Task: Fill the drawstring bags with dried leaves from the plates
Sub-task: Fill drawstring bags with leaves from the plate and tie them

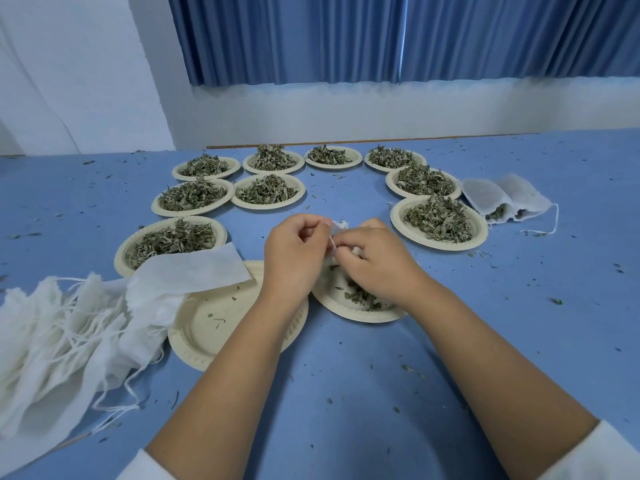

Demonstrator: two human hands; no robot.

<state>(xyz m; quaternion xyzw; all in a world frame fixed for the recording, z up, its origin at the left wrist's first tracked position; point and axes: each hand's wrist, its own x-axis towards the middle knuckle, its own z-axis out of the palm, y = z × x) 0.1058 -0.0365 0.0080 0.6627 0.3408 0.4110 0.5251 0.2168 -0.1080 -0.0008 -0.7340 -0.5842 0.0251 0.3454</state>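
Note:
My left hand (294,247) and my right hand (377,261) both pinch the mouth of a small white drawstring bag (337,230) above a cream paper plate (346,308) with a few dried leaves left on it. Most of the bag is hidden behind my hands. To the left lies a nearly bare plate (214,327). Several plates heaped with dried leaves (438,220) ring the far side. Two filled bags (502,199) lie at the right. A pile of unfilled bags (62,334) with loose strings sits at the left.
The blue table (485,341) is strewn with leaf crumbs. One flat bag (194,268) drapes over the rims of two left plates. A white wall and blue curtains (346,39) stand behind the table's far edge.

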